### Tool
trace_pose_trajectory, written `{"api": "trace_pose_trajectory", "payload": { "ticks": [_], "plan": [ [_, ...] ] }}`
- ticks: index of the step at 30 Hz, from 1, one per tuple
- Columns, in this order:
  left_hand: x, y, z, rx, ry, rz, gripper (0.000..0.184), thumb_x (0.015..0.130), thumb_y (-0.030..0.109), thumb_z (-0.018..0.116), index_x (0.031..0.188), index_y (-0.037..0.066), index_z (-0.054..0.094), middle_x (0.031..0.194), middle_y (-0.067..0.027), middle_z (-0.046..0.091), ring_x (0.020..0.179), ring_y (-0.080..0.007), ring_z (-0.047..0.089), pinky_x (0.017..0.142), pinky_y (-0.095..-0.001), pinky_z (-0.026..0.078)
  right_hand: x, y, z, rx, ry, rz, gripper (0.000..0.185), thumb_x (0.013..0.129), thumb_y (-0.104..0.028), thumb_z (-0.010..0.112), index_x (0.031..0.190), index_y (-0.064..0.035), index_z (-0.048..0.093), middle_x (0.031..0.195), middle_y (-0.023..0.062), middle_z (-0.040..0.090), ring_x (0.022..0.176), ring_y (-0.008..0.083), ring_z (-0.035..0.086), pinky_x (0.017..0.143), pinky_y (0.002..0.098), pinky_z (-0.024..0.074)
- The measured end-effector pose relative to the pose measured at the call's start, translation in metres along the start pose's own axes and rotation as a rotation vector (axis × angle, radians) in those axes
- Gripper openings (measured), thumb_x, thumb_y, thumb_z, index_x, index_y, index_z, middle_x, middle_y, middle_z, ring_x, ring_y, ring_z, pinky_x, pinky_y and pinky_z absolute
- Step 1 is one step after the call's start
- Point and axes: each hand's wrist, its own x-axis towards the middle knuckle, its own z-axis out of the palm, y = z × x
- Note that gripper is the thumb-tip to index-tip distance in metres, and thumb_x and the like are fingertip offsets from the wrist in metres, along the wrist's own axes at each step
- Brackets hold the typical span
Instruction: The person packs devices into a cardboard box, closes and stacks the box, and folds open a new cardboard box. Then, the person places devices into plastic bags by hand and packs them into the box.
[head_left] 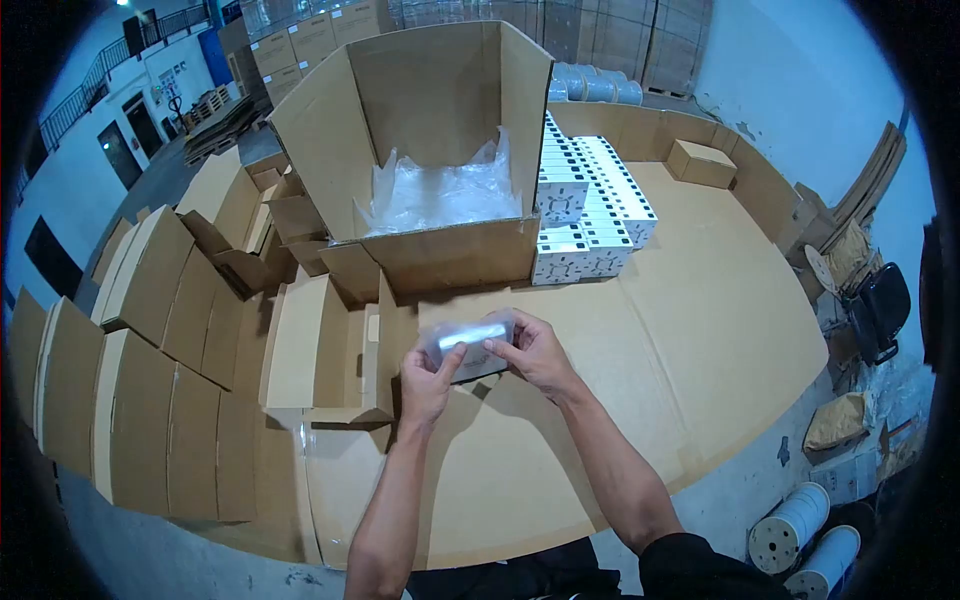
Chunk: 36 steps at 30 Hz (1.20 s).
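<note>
Both hands hold a small white item in a clear plastic bag (470, 334), just above the cardboard-covered table. My left hand (428, 384) grips its left side, thumb on top. My right hand (538, 356) pinches its right side, thumb pressed on the front. What is inside the bag is too small to make out. Right behind the hands stands a large open cardboard box (455, 255) with clear plastic bags (445, 195) in it. To the left of my left hand is an open, upright small carton (345, 350).
Stacks of white printed boxes (590, 215) stand to the right of the large box. Several brown cartons (150, 420) line the left side. A closed carton (701, 163) sits at the table's far right, by a raised cardboard edge (760, 190). Cable spools (790, 527) lie on the floor.
</note>
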Motion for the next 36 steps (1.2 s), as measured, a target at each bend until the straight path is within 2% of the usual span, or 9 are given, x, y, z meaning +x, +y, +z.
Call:
{"api": "trace_pose_trajectory", "payload": {
  "ticks": [4,13,18,22,24,28,30,33,36],
  "plan": [
    [0.0,0.006,-0.004,0.044,-0.056,0.045,0.027,0.093,0.01,0.074,0.118,0.002,0.069,0.109,-0.0032,0.069,0.103,-0.013,0.063,0.092,-0.029,0.05,-0.006,-0.021,-0.006,-0.059,-0.008,0.096,0.022,0.093,-0.005,0.072,0.114,0.0023,0.07,0.104,0.0048,0.071,0.09,0.0111,0.065,0.082,0.0289,0.0548],
    [-0.001,0.007,-0.004,0.088,0.001,0.097,0.012,0.095,0.01,0.072,0.104,0.002,0.075,0.103,-0.0009,0.069,0.088,-0.0076,0.061,0.077,-0.0242,0.049,-0.005,-0.021,-0.02,-0.192,-0.038,0.0,0.015,0.092,-0.007,0.072,0.104,0.0024,0.074,0.108,0.0079,0.072,0.094,0.012,0.064,0.084,0.0289,0.0531],
    [-0.005,0.011,0.007,0.048,0.156,0.087,0.014,0.094,0.015,0.075,0.095,0.001,0.073,0.09,0.0004,0.068,0.078,-0.0049,0.058,0.071,-0.0219,0.046,-0.005,-0.016,-0.021,-0.075,-0.052,-0.032,0.013,0.092,-0.007,0.072,0.086,-0.0019,0.062,0.108,0.0089,0.071,0.088,0.0092,0.06,0.077,0.0263,0.0501],
    [-0.005,0.006,0.009,0.018,0.194,0.101,0.016,0.092,0.016,0.077,0.09,0.004,0.067,0.082,0.0014,0.066,0.076,-0.0049,0.058,0.07,-0.0223,0.047,-0.002,-0.006,-0.022,-0.043,-0.022,-0.057,0.019,0.092,-0.007,0.073,0.085,-0.0044,0.056,0.105,0.0083,0.07,0.086,0.0083,0.058,0.076,0.0259,0.0499],
    [-0.004,0.001,0.006,-0.055,0.194,0.04,0.018,0.091,0.014,0.078,0.091,0.006,0.061,0.085,0.0,0.065,0.079,-0.0055,0.058,0.074,-0.0223,0.048,-0.001,-0.005,-0.02,-0.05,0.012,-0.01,0.025,0.092,-0.002,0.072,0.082,-0.0057,0.049,0.108,0.0102,0.066,0.094,0.0118,0.061,0.087,0.031,0.053],
    [0.0,-0.005,0.008,-0.107,0.189,0.079,0.021,0.091,0.012,0.077,0.099,0.006,0.058,0.093,-0.0025,0.065,0.086,-0.0068,0.06,0.08,-0.022,0.049,-0.006,-0.021,-0.013,-0.069,0.063,0.066,0.018,0.09,-0.003,0.073,0.092,-0.004,0.055,0.114,0.0114,0.064,0.101,0.0138,0.061,0.091,0.0321,0.0527],
    [0.0,-0.006,0.007,-0.15,0.172,0.09,0.026,0.091,0.01,0.077,0.105,0.004,0.056,0.101,-0.0051,0.064,0.092,-0.0083,0.06,0.084,-0.0224,0.049,-0.01,-0.031,-0.01,0.102,0.046,-0.09,0.023,0.089,-0.006,0.075,0.108,-0.0041,0.063,0.124,0.0106,0.062,0.103,0.0136,0.06,0.089,0.0301,0.0504],
    [0.002,-0.006,0.007,-0.137,0.178,0.08,0.029,0.09,0.008,0.077,0.108,0.004,0.054,0.104,-0.0059,0.062,0.092,-0.0096,0.06,0.083,-0.0234,0.05,-0.007,-0.03,-0.027,0.049,-0.095,-0.19,0.035,0.088,-0.005,0.074,0.122,-0.0049,0.065,0.137,0.0118,0.057,0.113,0.0157,0.058,0.096,0.0314,0.049],
    [-0.002,0.001,0.009,-0.137,0.188,0.046,0.031,0.09,0.007,0.076,0.11,0.003,0.053,0.105,-0.0065,0.06,0.093,-0.0104,0.06,0.083,-0.0238,0.05,-0.01,-0.031,-0.035,-0.115,-0.183,-0.135,0.028,0.088,-0.006,0.074,0.116,-0.0058,0.073,0.14,0.0102,0.058,0.112,0.0171,0.061,0.091,0.032,0.053]
  ]
}}
